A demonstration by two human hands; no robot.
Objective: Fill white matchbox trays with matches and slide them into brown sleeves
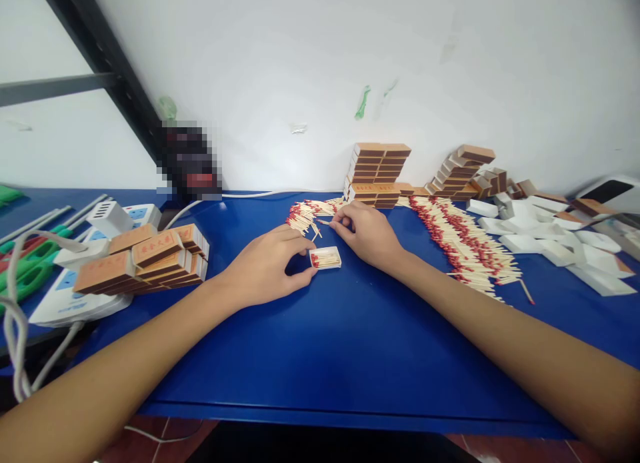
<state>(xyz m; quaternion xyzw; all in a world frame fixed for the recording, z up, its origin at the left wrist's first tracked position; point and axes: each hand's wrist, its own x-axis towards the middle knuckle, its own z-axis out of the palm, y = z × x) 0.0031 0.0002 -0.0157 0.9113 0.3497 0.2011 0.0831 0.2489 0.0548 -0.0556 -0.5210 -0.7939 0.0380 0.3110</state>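
My left hand [270, 266] grips the left end of a small white matchbox tray [339, 256] between thumb and fingers. Inside the tray lie several matches with red heads towards the left. Above and to the right, my right hand [367, 233] is closed in a pinch on a match [324, 222], which sticks out to the left of the fingertips; whether more than one is held cannot be made out. Just behind both hands is a small loose pile of red-headed matches [302, 216], partly hidden by the left fingers.
A long bed of matches [460, 243] lies right of my forearm. Stacked matchboxes [380, 163] stand against the wall, with empty white trays [540, 230] at far right. On the left, more matchboxes [157, 246] rest on a power strip [65, 300] with cables. The table [320, 363] is blue.
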